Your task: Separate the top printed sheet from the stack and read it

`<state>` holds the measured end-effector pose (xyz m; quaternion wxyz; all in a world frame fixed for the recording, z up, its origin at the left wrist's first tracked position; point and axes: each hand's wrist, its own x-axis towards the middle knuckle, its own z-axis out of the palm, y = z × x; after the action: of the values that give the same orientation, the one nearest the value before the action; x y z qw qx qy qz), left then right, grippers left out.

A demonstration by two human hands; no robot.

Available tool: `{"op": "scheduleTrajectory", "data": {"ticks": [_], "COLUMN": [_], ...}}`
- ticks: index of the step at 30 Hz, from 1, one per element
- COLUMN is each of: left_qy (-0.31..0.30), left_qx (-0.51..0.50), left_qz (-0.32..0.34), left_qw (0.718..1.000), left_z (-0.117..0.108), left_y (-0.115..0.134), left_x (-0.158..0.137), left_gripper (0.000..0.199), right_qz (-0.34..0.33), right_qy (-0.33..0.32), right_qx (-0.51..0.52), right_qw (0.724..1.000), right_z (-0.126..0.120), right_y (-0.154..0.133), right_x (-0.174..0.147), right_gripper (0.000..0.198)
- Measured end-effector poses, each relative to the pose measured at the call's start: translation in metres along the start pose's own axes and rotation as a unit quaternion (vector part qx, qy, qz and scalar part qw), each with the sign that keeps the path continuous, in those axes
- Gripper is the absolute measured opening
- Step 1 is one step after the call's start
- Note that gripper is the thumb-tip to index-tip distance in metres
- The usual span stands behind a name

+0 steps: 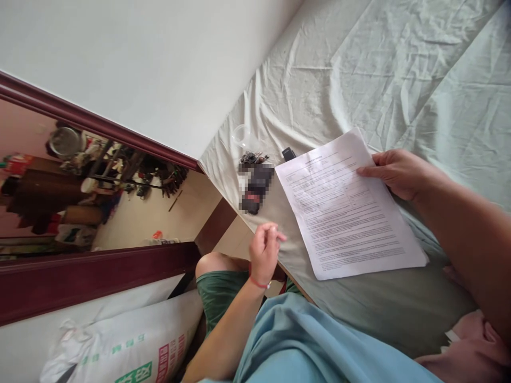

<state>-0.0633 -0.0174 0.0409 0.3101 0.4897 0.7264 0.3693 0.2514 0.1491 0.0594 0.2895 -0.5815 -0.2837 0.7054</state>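
Observation:
My right hand pinches the upper right edge of a white stack of printed paper sheets, thumb on top. The stack is tilted over the bed, its top page covered in lines of small text under a heading. My left hand, with a red string bracelet at the wrist, hovers by the bed's edge, left of the paper and apart from it. Its fingers are curled in, and nothing shows in them. A small black object lies beside the paper's top left corner.
A pale wrinkled sheet covers the bed. On it lie a clear round plastic piece, a dark tangled bunch and a blurred-out dark item. Left are a white wall, a dark red doorframe and a printed white sack.

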Motion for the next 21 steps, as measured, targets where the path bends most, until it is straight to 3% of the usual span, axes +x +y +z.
{"op": "scheduleTrajectory", "data": {"ticks": [2,4,6,8,10,13,18,21], "left_qy": [-0.012,-0.036,-0.106,-0.198,-0.286,-0.366,-0.357,-0.344], "left_qx": [0.153,0.299,0.411,0.46,0.457,0.37,0.299,0.268], "left_qz": [0.013,0.006,-0.012,-0.048,-0.102,-0.168,-0.246,-0.263], "left_qw": [0.988,0.953,0.905,0.864,0.836,0.837,0.85,0.861], "left_z": [-0.042,-0.082,-0.111,-0.128,-0.135,-0.137,-0.145,-0.156], "left_y": [-0.018,-0.041,-0.062,-0.079,-0.089,-0.098,-0.112,-0.113], "left_x": [-0.021,-0.046,-0.071,-0.094,-0.111,-0.126,-0.131,-0.132], "left_gripper": [0.036,0.035,0.035,0.032,0.026,0.033,0.031,0.042], "right_qz": [0.003,0.003,0.001,-0.001,0.0,-0.002,-0.014,-0.019], "right_qy": [-0.005,-0.011,-0.011,-0.003,0.01,0.007,0.004,0.009], "right_qx": [0.002,0.003,-0.004,-0.016,-0.027,-0.031,-0.03,-0.037], "right_qw": [1.0,1.0,1.0,1.0,1.0,0.999,0.999,0.999], "right_z": [-0.001,-0.003,-0.004,-0.005,-0.004,-0.003,-0.003,-0.004], "right_y": [0.001,0.002,0.002,0.001,-0.001,-0.003,-0.002,-0.002], "right_x": [0.002,0.003,0.004,0.003,0.001,-0.001,-0.001,-0.001], "right_gripper": [0.016,0.017,0.016,0.015,0.014,0.014,0.015,0.015]}}
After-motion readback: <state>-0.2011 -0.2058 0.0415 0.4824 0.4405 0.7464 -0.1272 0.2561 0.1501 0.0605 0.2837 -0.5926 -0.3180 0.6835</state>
